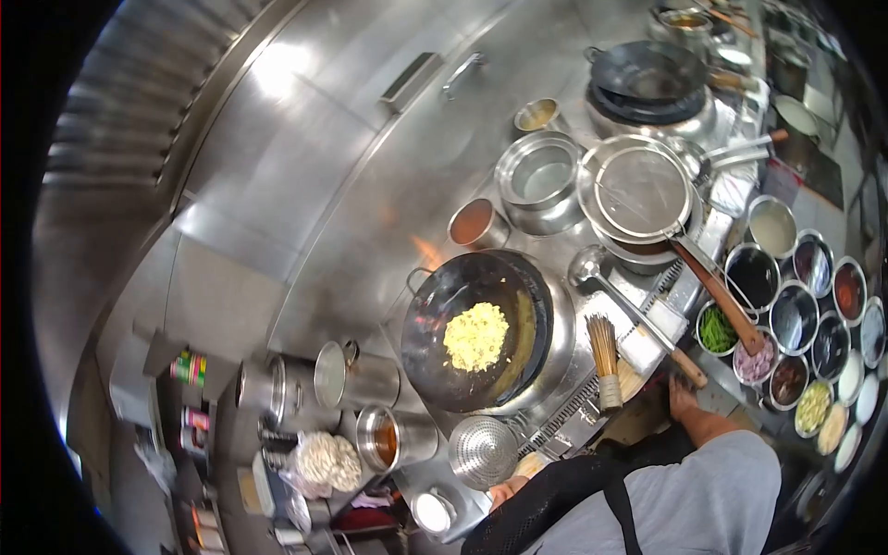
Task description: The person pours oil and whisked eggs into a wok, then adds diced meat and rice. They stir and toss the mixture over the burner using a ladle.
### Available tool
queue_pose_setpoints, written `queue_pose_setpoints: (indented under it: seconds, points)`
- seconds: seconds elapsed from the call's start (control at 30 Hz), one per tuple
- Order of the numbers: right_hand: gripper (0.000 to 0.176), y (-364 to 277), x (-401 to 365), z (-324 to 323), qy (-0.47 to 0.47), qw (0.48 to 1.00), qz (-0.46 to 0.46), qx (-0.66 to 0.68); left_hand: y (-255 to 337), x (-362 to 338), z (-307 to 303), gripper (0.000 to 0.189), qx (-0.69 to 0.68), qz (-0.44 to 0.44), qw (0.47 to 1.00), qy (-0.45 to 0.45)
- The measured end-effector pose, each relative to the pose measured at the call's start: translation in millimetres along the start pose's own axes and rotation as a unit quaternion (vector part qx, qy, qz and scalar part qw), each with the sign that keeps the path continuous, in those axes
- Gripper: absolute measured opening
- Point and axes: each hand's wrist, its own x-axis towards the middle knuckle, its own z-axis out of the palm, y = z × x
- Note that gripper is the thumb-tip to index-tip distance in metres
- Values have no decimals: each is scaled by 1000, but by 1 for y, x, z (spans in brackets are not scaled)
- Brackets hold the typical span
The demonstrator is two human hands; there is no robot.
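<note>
From the head view, my only one, the dark wok (430, 319) sits over its burner on the steel counter (342, 287), with the yellow, egg-like food (476, 336) gathered in one mound near the middle of the bowl. My left hand (505, 491) is low against my dark apron (546, 509), near a pale piece of wood (531, 463) and just below the perforated strainer (483, 453); most of it is hidden, so I cannot tell whether the fingers are closed on anything. My right hand (684, 401) is at the wooden end of the long ladle (638, 314), and I cannot make out whether it grips that end or only lies beside it. To work this mound well, I judge a hold far back on the wood best, since a flame (427, 252) licks up beyond the far rim. The ladle's bowl lies outside the wok, so I would lift it clear of the upright bristle brush (604, 365) and of the handle of the sieve (643, 190). Inside, broad scoops that follow the curve, under the edge of the mound, seem gentler than chopping, and would turn the underside before it browns too far.
</note>
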Motion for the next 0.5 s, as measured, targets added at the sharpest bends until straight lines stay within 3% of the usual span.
queue_pose_setpoints:
  seconds: [0.03, 0.07, 0.1, 0.13, 0.2, 0.23, 0.3, 0.37, 0.4, 0.43, 0.47, 0.5]
  points:
    - [77, -11, -11, -12, 85, 990, -37, 104, 8, -2, -2, 69, 7, -5, 1000, 12]
    - [68, -24, -23, -40, 46, 975, -80, 200, 14, -1, -8, 70, 14, -8, 1000, 20]
    - [63, -21, -7, -16, 157, 972, -151, 89, 22, -1, -10, 70, 20, -8, 999, 25]
    - [63, -34, -17, -34, 130, 980, -147, 32, 26, -1, -17, 71, 28, -9, 999, 26]
    - [62, -28, 2, -8, 84, 982, -130, -106, 35, 3, -25, 73, 41, -15, 999, 22]
    - [62, -19, 23, 17, 128, 978, -125, -110, 37, 6, -26, 74, 45, -19, 999, 19]
    - [55, -28, 33, 12, 54, 995, -61, -63, 41, 13, -25, 75, 56, -30, 998, 6]
    - [71, -43, 24, -8, 5, 999, -23, -39, 40, 21, -22, 77, 71, -46, 996, -14]
    - [81, -40, 17, -6, 42, 998, -7, 41, 39, 25, -21, 78, 82, -57, 995, -31]
    - [77, -35, -1, -2, 49, 994, -15, 94, 30, 40, -35, 87, 151, 7, 981, -125]
    - [73, -28, -21, 2, 59, 988, -23, 144, 22, 51, -49, 87, 152, -5, 978, -141]
    - [73, -17, -47, 4, 69, 987, -3, 143, 18, 58, -33, 86, 193, 58, 950, -239]
